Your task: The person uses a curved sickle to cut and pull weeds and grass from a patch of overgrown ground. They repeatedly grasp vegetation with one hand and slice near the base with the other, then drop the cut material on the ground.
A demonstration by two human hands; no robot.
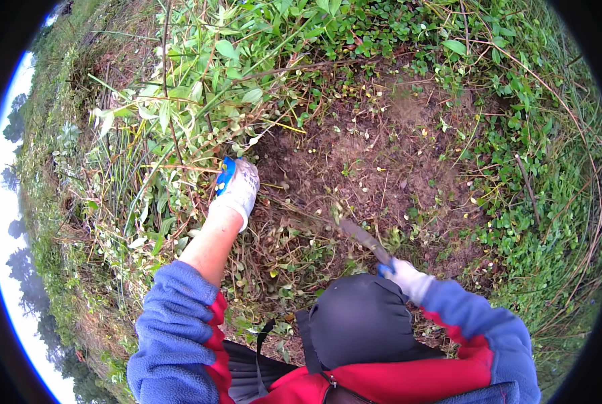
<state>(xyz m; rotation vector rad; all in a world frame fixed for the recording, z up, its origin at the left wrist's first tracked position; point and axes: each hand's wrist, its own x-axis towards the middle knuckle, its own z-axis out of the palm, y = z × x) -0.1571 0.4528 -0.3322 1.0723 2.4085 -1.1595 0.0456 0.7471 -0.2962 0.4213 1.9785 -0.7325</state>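
Observation:
My left hand [236, 188], in a white work glove with a blue palm, is closed around a bunch of leafy weed stems [195, 146] at left of centre. The stems spread up and to the left from the fist. Lower right, my right hand [404, 278] wears a matching glove and grips a long, narrow hand tool [364, 238]. It slants up and left over the ground, towards my left hand. Its far end is blurred, so I cannot tell the blade's shape.
Bare brown soil [381, 151] with scattered leaves and cut bits lies ahead. Low green plants [523, 151] border it on the right, with a thin dead stick [528, 189] among them. My dark-clad knee [361, 318] is bent close below the tool. Tall grass covers the left side.

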